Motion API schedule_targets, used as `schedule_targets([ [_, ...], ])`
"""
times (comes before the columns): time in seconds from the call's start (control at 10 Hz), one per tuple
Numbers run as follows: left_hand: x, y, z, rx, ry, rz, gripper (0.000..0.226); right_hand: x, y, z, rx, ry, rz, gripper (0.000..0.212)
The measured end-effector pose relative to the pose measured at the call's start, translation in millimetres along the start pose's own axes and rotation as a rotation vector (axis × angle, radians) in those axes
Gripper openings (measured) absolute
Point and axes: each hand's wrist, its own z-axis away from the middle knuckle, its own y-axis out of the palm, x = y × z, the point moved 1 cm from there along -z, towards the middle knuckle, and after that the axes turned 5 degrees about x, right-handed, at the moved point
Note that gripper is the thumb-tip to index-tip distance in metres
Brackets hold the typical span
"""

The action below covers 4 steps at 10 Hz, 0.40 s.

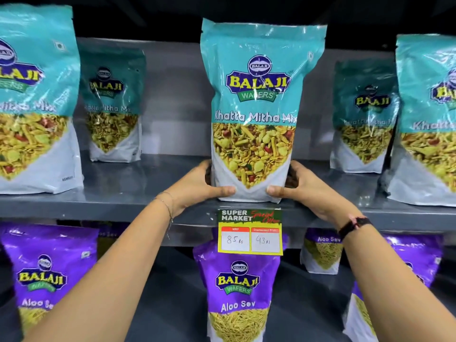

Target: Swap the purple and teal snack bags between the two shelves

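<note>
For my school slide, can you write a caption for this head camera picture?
Both hands, left and right, grip a tall teal plastic snack bag on the upper grey metal shelf.

We see bare forearms, no sleeves; thin chain bracelet (167,206) on left wrist, dark band (352,224) w/ pink on right.

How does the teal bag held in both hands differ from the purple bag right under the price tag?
The teal bag stands on the upper shelf, clasped at its base by the left hand and right hand; the purple bag stands untouched on the lower shelf. The teal bag reads Khatta Mitha Mix and shows a mixed snack; the purple bag reads Aloo Sev and shows thin strands. Both are upright Balaji Wafers pouches.
</note>
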Motion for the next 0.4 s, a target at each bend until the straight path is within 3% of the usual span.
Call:
schedule_targets([
  [0.3, 1.3, -0.5, 1.0, -0.008, -0.001, -0.034, 0.076, 2.8, 0.0, 2.0, 0.040, 0.004, -0.005, 0.081],
  [0.4, -3.0, 0.4, 7.8, -0.085, -0.009, -0.001, 0.082, 6.4, 0.6, 8.1, -0.036, -0.050, 0.003, 0.087],
])
